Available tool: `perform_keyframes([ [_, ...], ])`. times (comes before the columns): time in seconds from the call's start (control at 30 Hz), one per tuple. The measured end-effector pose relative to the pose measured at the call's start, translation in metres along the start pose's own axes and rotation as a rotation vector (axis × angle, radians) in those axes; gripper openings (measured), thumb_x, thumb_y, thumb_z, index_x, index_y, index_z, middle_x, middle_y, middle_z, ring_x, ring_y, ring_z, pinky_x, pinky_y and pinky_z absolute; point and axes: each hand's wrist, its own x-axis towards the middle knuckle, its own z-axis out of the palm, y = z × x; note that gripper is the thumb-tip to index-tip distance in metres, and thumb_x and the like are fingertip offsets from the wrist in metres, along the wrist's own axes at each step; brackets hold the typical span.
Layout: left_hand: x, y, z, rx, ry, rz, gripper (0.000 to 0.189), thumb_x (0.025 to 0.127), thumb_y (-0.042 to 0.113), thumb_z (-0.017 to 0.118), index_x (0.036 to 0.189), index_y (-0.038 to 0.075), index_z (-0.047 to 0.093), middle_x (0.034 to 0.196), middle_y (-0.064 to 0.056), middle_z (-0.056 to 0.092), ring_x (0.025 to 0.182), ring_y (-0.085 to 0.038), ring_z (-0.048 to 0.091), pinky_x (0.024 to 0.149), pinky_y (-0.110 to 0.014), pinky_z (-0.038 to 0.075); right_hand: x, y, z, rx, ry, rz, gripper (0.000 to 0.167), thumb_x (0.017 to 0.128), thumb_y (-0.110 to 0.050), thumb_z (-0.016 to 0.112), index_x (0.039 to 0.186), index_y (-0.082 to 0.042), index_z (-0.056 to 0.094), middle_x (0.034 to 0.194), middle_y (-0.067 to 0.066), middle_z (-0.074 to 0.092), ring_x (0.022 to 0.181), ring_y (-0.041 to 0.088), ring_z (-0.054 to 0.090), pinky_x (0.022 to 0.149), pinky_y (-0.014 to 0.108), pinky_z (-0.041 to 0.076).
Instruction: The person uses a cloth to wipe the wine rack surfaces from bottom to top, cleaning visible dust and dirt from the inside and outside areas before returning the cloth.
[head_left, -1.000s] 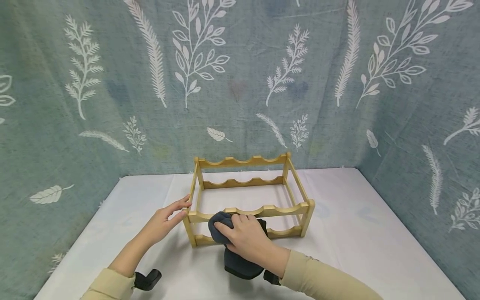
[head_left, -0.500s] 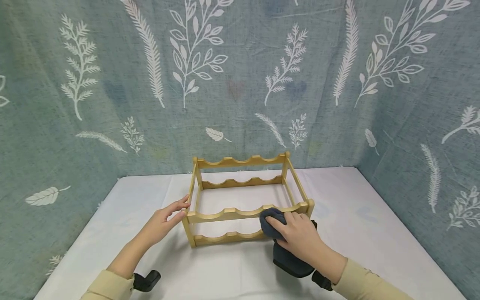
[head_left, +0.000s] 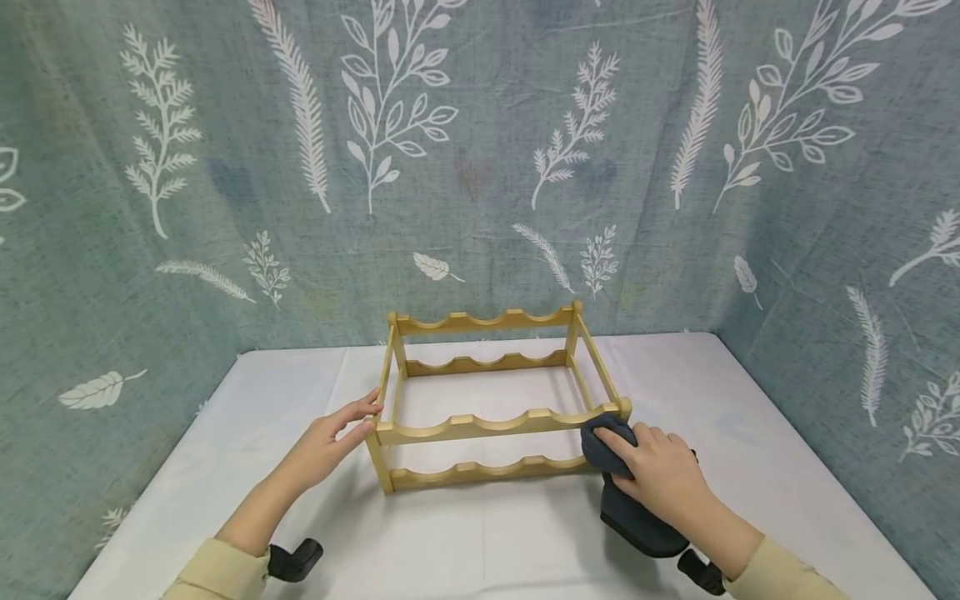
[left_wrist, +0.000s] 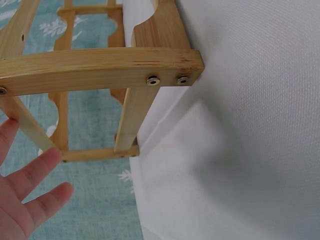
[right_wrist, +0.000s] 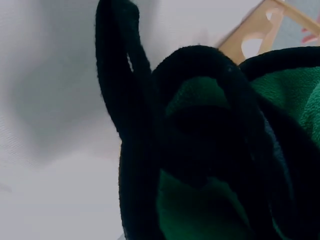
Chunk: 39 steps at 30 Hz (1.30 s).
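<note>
A light wooden rack (head_left: pixel 465 428) with scalloped rails stands on the white table. My left hand (head_left: pixel 327 444) rests its fingertips at the rack's front left corner; in the left wrist view its fingers (left_wrist: pixel 37 172) are spread and fairly straight beside the frame. My right hand (head_left: pixel 663 473) grips a bunched dark cloth (head_left: pixel 600 450) against the right end of the upper front rail. Part of the cloth hangs below that hand. Up close in the right wrist view, the cloth (right_wrist: pixel 200 205) looks dark green with black edging, and it hides the right fingers.
A white cover (head_left: pixel 480 542) lies over the table. Behind and along the sides hangs a blue-green curtain (head_left: pixel 480 200) with white leaf prints. A black wrist strap piece (head_left: pixel 295 560) sticks out under the left sleeve.
My right hand has slid the cloth rightward along the front rail, from left of the middle to the right corner post. The left hand and the rack have stayed in place.
</note>
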Motion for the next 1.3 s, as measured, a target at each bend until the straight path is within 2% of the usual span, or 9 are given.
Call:
perform_keyframes([
  [0.23, 0.002, 0.002, -0.001, -0.008, -0.008, -0.002, 0.028, 0.095, 0.022, 0.048, 0.121, 0.015, 0.055, 0.143, -0.006, 0.038, 0.127, -0.036, 0.038, 0.094, -0.060, 0.034, -0.006, 0.007, -0.002, -0.009, 0.025, 0.009, 0.063, 0.062, -0.038, 0.081, 0.119, -0.020, 0.059, 0.067, 0.004, 0.046, 0.051, 0.014, 0.042, 0.043, 0.026, 0.032],
  [0.4, 0.001, 0.001, -0.001, -0.005, -0.005, 0.001, 0.028, 0.095, 0.022, 0.048, 0.121, 0.015, 0.055, 0.142, -0.007, 0.039, 0.127, -0.037, 0.038, 0.094, -0.060, 0.034, 0.000, 0.013, -0.017, 0.021, 0.139, -0.008, 0.062, 0.061, -0.033, 0.082, 0.117, -0.017, 0.061, 0.066, 0.006, 0.046, 0.049, 0.013, 0.040, 0.042, 0.026, 0.031],
  [0.5, 0.001, 0.000, -0.001, 0.000, 0.000, 0.001, 0.028, 0.095, 0.022, 0.049, 0.121, 0.014, 0.055, 0.142, -0.007, 0.039, 0.126, -0.037, 0.039, 0.093, -0.060, 0.035, 0.006, 0.022, -0.031, 0.072, 0.197, 0.023, 0.062, 0.061, -0.028, 0.082, 0.118, -0.015, 0.061, 0.065, 0.006, 0.045, 0.048, 0.011, 0.036, 0.042, 0.025, 0.029],
  [0.6, 0.001, -0.001, 0.000, 0.002, 0.003, -0.002, 0.028, 0.095, 0.022, 0.048, 0.121, 0.013, 0.055, 0.142, -0.007, 0.039, 0.126, -0.037, 0.039, 0.093, -0.060, 0.035, 0.012, 0.032, -0.040, 0.114, 0.207, 0.083, 0.062, 0.062, -0.025, 0.082, 0.119, -0.015, 0.059, 0.064, 0.006, 0.043, 0.047, 0.010, 0.031, 0.041, 0.024, 0.026],
  [0.73, 0.001, -0.002, 0.000, 0.003, 0.007, -0.003, 0.029, 0.095, 0.023, 0.048, 0.121, 0.012, 0.054, 0.142, -0.008, 0.039, 0.126, -0.037, 0.040, 0.092, -0.060, 0.036, 0.019, 0.045, -0.041, 0.165, 0.150, 0.176, 0.059, 0.066, -0.025, 0.079, 0.120, -0.016, 0.058, 0.064, 0.006, 0.042, 0.045, 0.011, 0.029, 0.040, 0.024, 0.025],
  [0.93, 0.001, -0.004, 0.002, 0.011, 0.016, 0.010, 0.029, 0.095, 0.022, 0.049, 0.121, 0.010, 0.055, 0.141, -0.009, 0.040, 0.123, -0.036, 0.043, 0.091, -0.058, 0.038, 0.025, 0.055, -0.032, 0.295, -0.025, 0.262, 0.052, 0.077, -0.025, 0.071, 0.125, -0.014, 0.054, 0.073, 0.007, 0.049, 0.049, 0.012, 0.037, 0.042, 0.027, 0.031],
  [1.07, 0.000, -0.006, 0.001, 0.015, 0.013, 0.011, 0.028, 0.095, 0.022, 0.049, 0.120, 0.011, 0.055, 0.141, -0.009, 0.040, 0.124, -0.037, 0.042, 0.091, -0.058, 0.039, 0.026, 0.055, -0.030, 0.327, -0.072, 0.238, 0.052, 0.079, -0.023, 0.070, 0.127, -0.014, 0.052, 0.074, 0.006, 0.049, 0.051, 0.012, 0.037, 0.044, 0.027, 0.031],
  [1.2, 0.000, -0.005, 0.000, 0.019, 0.017, 0.007, 0.028, 0.095, 0.022, 0.049, 0.121, 0.011, 0.055, 0.141, -0.009, 0.040, 0.123, -0.036, 0.043, 0.090, -0.058, 0.039, 0.029, 0.056, -0.032, 0.293, -0.060, 0.181, 0.053, 0.076, -0.022, 0.072, 0.126, -0.015, 0.053, 0.072, 0.005, 0.046, 0.052, 0.012, 0.035, 0.045, 0.026, 0.030],
  [1.3, 0.000, -0.005, 0.000, 0.015, 0.012, 0.009, 0.029, 0.095, 0.022, 0.049, 0.122, 0.011, 0.054, 0.141, -0.009, 0.040, 0.123, -0.036, 0.043, 0.090, -0.057, 0.040, 0.036, 0.058, -0.042, 0.286, -0.036, 0.151, 0.054, 0.075, -0.021, 0.073, 0.126, -0.016, 0.053, 0.072, 0.005, 0.045, 0.052, 0.012, 0.035, 0.045, 0.025, 0.030],
])
